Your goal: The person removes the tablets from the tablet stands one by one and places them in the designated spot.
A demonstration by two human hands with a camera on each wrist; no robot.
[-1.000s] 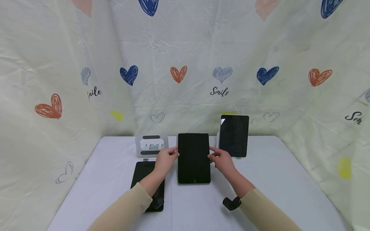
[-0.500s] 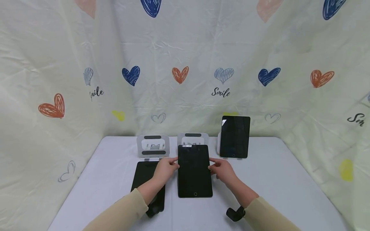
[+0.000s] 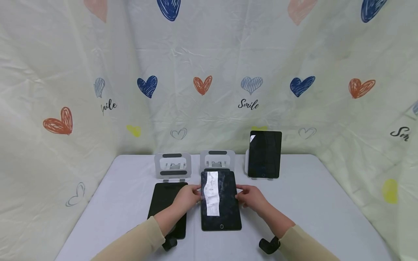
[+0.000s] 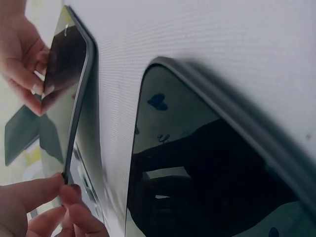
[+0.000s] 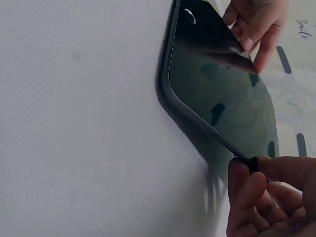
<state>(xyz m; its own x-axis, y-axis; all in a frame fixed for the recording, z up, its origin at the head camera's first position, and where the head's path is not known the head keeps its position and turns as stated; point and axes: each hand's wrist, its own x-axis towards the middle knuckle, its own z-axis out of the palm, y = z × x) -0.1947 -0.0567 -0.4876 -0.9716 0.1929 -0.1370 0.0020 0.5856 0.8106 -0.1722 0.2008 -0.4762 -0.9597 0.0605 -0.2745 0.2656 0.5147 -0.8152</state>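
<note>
The left hand [image 3: 187, 198] and right hand [image 3: 253, 198] pinch the middle tablet [image 3: 227, 206] by its side edges, in front of the middle stand [image 3: 217, 153].

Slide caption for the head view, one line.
Left hand and right hand hold a black tablet by its side edges, in front of a grey stand.

- The head view over there looks forward and down, well back, across the white table [image 3: 303, 217] to the heart-printed sheet [image 3: 222, 54]
- The left wrist view sits close, tipped sideways, facing past the left hand [image 3: 187, 198]
- The right wrist view, equally near, tips oppositely past the right hand [image 3: 253, 198]
- Both wrist views share the held tablet [image 3: 224, 201]
</note>
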